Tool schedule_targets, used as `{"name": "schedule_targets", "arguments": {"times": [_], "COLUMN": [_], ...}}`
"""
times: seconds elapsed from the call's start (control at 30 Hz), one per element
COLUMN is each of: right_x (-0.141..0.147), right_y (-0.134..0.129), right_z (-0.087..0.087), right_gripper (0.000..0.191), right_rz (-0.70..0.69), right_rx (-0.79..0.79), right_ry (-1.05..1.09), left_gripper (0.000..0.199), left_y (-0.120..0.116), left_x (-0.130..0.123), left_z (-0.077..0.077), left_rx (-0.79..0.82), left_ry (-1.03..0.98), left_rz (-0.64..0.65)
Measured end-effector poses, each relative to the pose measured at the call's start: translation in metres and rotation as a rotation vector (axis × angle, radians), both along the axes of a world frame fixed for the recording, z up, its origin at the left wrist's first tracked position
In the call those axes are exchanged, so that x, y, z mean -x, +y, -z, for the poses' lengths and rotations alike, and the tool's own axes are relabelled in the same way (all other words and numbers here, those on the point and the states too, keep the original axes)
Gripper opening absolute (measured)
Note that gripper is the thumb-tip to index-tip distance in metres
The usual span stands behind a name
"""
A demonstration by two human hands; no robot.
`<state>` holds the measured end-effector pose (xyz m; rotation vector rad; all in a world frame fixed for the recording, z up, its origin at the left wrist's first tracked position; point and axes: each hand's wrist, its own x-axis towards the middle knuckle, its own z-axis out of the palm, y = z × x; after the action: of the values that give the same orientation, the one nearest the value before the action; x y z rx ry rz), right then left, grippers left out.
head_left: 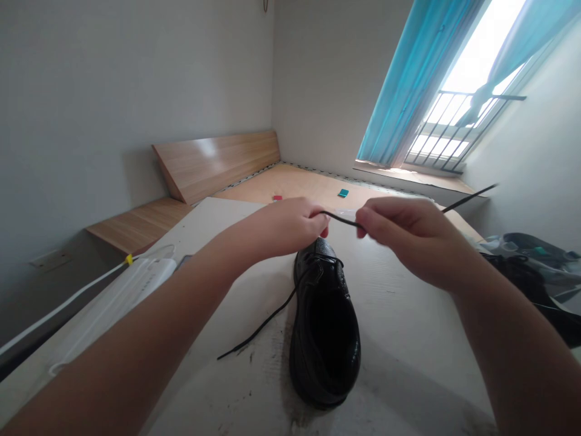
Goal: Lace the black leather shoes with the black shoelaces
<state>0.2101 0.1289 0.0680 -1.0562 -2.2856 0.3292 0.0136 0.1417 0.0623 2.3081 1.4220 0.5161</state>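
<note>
From the head view, a black leather shoe (pixel 324 327) sits on a pale tabletop (pixel 408 369), its heel opening toward the person and its toe just under the hands. Above the toe, the left hand (pixel 285 229) is curled nearly closed, pinching a black lace (pixel 342 218) between thumb and fingers. The right hand (pixel 408 236) is similarly closed on the lace just beside it, with a taut length between them and a free tip sticking out past the right hand. Another lace end trails across the tabletop left of the shoe. The lace is at least partly threaded at the shoe's front, but the hands and the angle hide how many eyelets are filled; no knot or bow shows, and the ends remain loose. Left of the shoe lie a folded white face mask (pixel 113 309) and a white cable (pixel 68 309). Right of it sits a dark plastic bag (pixel 521 272). Beyond it stretches a wooden platform (pixel 308 184), below a window (pixel 454 115) with a blue curtain (pixel 408 79)
</note>
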Motion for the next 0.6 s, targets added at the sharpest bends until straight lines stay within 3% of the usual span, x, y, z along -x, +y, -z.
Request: {"name": "schedule_targets", "arguments": {"times": [0.07,0.13,0.17,0.23,0.37,0.5,0.6], "right_x": [0.001,0.001,0.002,0.004,0.008,0.012,0.016], "right_y": [-0.003,-0.002,0.000,0.008,0.028,0.033,0.028], "right_z": [-0.002,0.000,0.003,0.011,0.033,0.045,0.048], "right_gripper": [0.039,0.043,0.046,0.047,0.027,0.016,0.008], "right_rz": [-0.276,-0.424,-0.427,-0.315,-0.036,-0.042,-0.026], "right_rx": [0.376,0.577,0.610,0.557,0.286,0.226,0.124], "right_ry": [0.034,0.086,0.113,0.087,-0.235,-0.360,-0.373], "left_gripper": [0.034,0.044,0.050,0.056,0.057,0.052,0.043], "left_y": [-0.001,-0.004,-0.006,-0.012,-0.026,-0.029,-0.021], "left_x": [0.002,0.004,0.006,0.009,0.014,0.016,0.016], "left_z": [-0.003,-0.009,-0.012,-0.020,-0.032,-0.031,-0.020], "left_rx": [-0.105,-0.141,-0.139,-0.114,-0.007,0.087,0.023], "left_ry": [-0.171,-0.304,-0.337,-0.352,-0.311,-0.219,-0.130], "left_rz": [0.003,-0.014,-0.019,-0.025,0.031,0.061,0.037]}}
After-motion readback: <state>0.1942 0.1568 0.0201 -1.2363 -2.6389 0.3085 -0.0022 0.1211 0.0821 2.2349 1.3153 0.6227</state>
